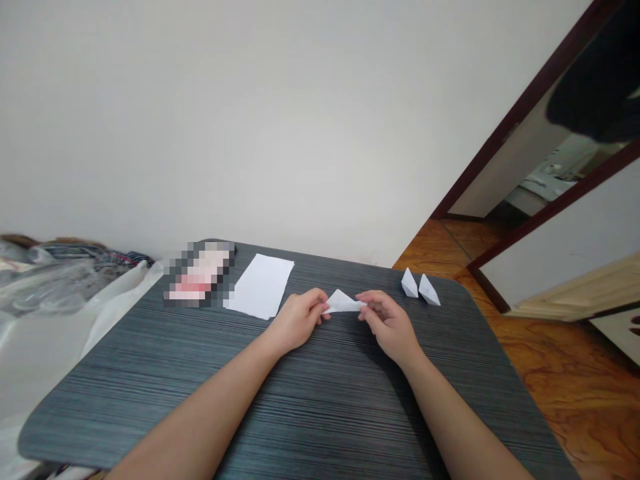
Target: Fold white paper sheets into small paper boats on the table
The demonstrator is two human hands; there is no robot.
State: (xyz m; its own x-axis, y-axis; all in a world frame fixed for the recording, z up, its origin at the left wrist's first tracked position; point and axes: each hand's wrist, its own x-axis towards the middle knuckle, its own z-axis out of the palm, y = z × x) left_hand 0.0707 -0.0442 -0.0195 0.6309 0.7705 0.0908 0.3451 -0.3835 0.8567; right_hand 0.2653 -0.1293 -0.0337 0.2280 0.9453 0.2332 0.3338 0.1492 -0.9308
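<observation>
Between my two hands is a small folded white paper [343, 303], its peak pointing away from me, held a little above the dark table [320, 400]. My left hand [299, 319] pinches its left corner between thumb and fingers. At the opposite corner, my right hand [388, 323] has a similar pinch. Two folded paper boats [409, 283] stand side by side to the right, beyond my right hand. A stack of white paper sheets [261, 287] lies to the left, just past my left hand.
A blurred-out flat item [197, 275] lies at the table's far left. Plastic-wrapped things and cloth [65, 287] are piled left of the table. A white wall [300, 133] rises behind it. Wooden floor [560, 373] and a doorway [525, 173] are on the right.
</observation>
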